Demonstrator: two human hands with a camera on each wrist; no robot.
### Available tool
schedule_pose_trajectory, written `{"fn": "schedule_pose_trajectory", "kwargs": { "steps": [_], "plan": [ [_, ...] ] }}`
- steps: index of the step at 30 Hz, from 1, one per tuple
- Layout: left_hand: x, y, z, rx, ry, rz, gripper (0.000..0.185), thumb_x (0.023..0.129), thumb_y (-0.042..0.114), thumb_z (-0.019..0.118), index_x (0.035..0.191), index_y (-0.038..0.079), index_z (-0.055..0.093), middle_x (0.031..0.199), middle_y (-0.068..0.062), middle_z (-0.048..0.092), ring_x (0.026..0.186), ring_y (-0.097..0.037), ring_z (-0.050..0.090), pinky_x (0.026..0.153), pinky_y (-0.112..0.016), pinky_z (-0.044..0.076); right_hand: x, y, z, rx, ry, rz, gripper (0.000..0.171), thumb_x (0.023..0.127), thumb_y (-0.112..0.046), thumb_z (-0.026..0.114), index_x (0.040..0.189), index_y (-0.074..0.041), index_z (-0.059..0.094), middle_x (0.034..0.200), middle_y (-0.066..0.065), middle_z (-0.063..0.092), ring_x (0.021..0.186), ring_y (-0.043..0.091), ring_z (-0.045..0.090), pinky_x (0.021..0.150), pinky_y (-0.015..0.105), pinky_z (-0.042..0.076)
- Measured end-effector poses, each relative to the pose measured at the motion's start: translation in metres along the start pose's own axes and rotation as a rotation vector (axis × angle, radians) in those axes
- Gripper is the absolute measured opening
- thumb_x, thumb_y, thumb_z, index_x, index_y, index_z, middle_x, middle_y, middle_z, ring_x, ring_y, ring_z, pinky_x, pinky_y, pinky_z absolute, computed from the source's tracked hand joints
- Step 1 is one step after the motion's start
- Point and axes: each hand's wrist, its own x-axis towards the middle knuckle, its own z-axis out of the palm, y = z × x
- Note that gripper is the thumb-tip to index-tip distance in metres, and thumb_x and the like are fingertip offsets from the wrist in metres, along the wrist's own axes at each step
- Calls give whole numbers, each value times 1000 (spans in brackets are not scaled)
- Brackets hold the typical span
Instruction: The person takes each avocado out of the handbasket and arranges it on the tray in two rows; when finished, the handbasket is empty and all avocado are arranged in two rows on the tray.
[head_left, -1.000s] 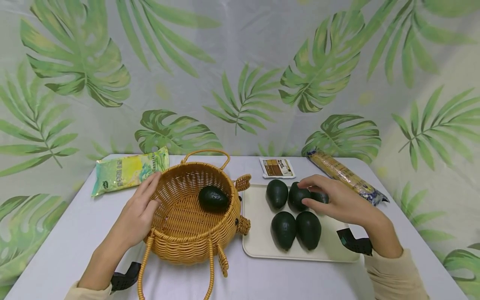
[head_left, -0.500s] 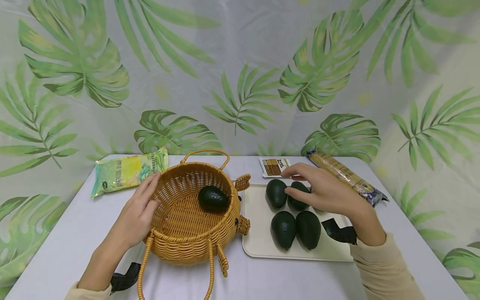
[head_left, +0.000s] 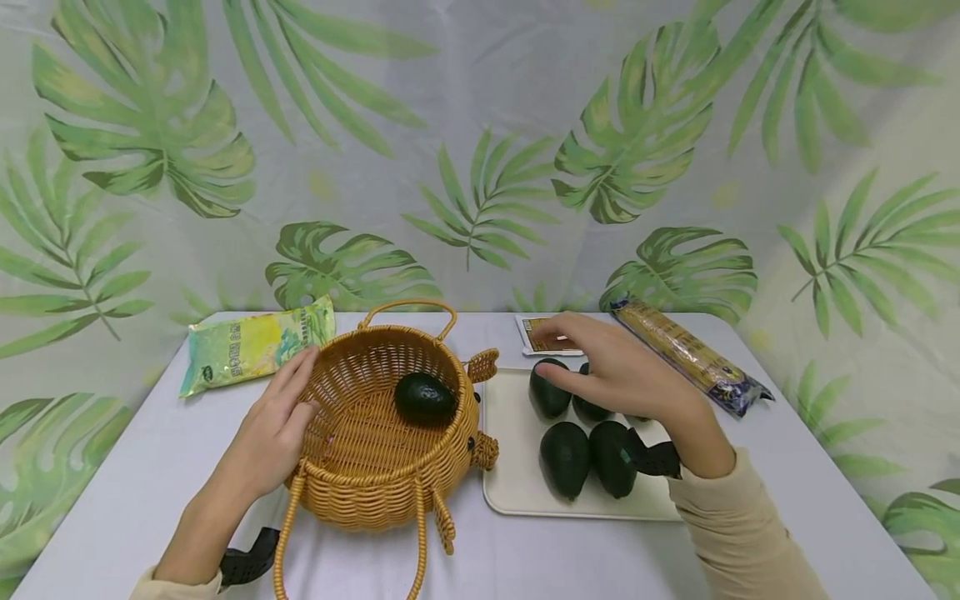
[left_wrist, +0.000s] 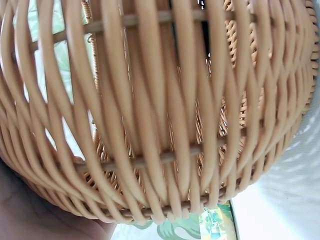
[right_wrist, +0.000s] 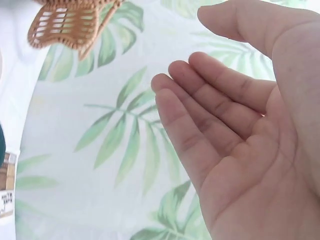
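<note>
From the head view, the left hand (head_left: 273, 429) lies with straight fingers flat against the left outer wall of the wicker basket (head_left: 352, 492), which reads as bracing it so it does not slide on the tabletop (head_left: 135, 467). The basket holds one avocado (head_left: 425, 398), lying toward its far right side. Right of the basket sits a cream tray (head_left: 510, 483) with avocados in two rows: two near ones (head_left: 565, 457) side by side, and in the far row one (head_left: 547, 392) showing clearly and another (head_left: 592, 407) partly under the fingers; whether more lie beneath the palm cannot be told. The right hand (head_left: 615, 371) hovers above that far row, fingers loosely spread and holding nothing, thumb side toward the basket. Along the far edge lie a green-yellow packet (head_left: 251, 343) at left, a small brown-and-white sachet (head_left: 536, 332) behind the tray, and a long noodle pack (head_left: 686, 354) at right.

The left wrist view is filled by the basket's woven ribs (left_wrist: 165, 115), with a bit of the hand's skin (left_wrist: 30, 215) pressed at the lower left, in keeping with the flat steadying touch.

The right wrist view shows the open palm and fingers (right_wrist: 200, 115) relaxed, slightly bent, empty, with the leaf-print backdrop (right_wrist: 115, 150) beyond and a piece of wicker (right_wrist: 70, 22) at the top left.
</note>
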Motion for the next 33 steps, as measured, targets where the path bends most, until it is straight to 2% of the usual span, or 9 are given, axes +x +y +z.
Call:
{"fn": "schedule_pose_trajectory", "kwargs": {
  "steps": [10,20,24,33],
  "plan": [
    [-1,-1,0,-3,8,1,61,106,9,36,165,5,20,170,-19,19,155,-47,19,115,-71,24,18,-14,6,44,-32,-27,42,101,-22,69,138,-8,58,134,7,65,121,22,67,102,39,54],
    [-1,-1,0,-4,6,2,61,107,11,36,166,7,20,170,-19,19,155,-47,19,115,-72,25,36,-17,10,16,-67,-62,42,101,-23,68,140,-7,58,138,9,64,124,24,64,104,40,53],
    [-1,-1,0,-7,6,1,61,107,11,35,166,7,19,170,-18,18,155,-47,19,115,-72,25,44,-20,12,17,-79,-107,41,101,-20,67,139,-4,59,137,10,64,125,25,63,105,39,52],
    [0,-1,0,2,1,1,61,107,10,36,166,7,19,170,-19,18,155,-47,19,115,-72,25,59,-25,22,18,-124,-129,41,101,-23,68,137,-5,60,136,7,64,123,22,65,105,35,52]
  ]
}}
